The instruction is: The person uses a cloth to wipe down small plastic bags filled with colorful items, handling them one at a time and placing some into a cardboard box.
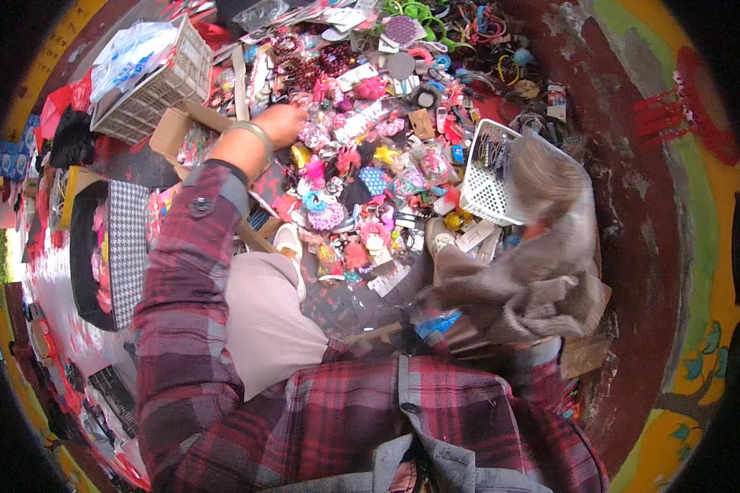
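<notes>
My left hand (279, 125), with a bangle at its wrist, reaches over the left side of a spread pile of hair accessories (362, 177). Its fingers look curled together at some small pink and clear-wrapped pieces, and whatever is in them is hidden. Pink scrunchies, a yellow bow (385, 154) and a blue dotted piece (373, 181) lie nearby. My right sleeve (538, 361) runs behind a soft grey-brown fabric mass (543, 300), and my right hand is hidden. Its upper part is smeared by motion; I cannot tell whether it is loose cloth or a clothed person.
A white perforated basket (483, 193) stands right of the pile. At the left are a crate (160, 90) with plastic bags, an open cardboard box (168, 135) and a black-and-white patterned bin (127, 246). Green headbands (423, 20) lie at the far end. My shoes (288, 238) touch the near edge.
</notes>
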Motion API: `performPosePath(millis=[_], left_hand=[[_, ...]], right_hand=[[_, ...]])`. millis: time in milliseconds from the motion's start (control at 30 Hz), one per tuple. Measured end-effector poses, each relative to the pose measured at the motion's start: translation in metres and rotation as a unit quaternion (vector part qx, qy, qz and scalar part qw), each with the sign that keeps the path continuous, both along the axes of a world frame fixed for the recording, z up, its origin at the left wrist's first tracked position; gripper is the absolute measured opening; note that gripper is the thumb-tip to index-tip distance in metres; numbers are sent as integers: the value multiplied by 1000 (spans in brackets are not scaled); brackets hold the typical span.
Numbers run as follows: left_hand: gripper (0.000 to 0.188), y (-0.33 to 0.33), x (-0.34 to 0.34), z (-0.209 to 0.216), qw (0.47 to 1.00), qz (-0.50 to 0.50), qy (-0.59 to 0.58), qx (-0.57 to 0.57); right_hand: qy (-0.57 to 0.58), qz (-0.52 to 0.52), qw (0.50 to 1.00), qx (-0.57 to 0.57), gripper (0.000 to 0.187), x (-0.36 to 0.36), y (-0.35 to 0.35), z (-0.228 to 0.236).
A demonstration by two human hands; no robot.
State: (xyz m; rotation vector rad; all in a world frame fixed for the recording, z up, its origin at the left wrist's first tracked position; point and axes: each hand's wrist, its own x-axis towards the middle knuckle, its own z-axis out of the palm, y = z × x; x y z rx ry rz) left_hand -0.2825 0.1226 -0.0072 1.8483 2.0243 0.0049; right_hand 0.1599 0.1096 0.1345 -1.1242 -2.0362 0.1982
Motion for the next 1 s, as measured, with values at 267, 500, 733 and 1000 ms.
performPosePath(millis=[267,500,733,1000], left_hand=[[25,52,124,-116,995,-23,-29,-91],[42,84,207,-198,982,103,-132,-85],[83,92,253,-254,975,178,-121,-59],[86,104,256,-268,980,191,-47,-24]], right_hand=[[-25,84,988,-125,36,27,5,-32],[661,421,370,-499,52,53,37,-45],[665,280,402,-564,44,55,37,-51],[659,344,409,-529,40,61,38,-74]])
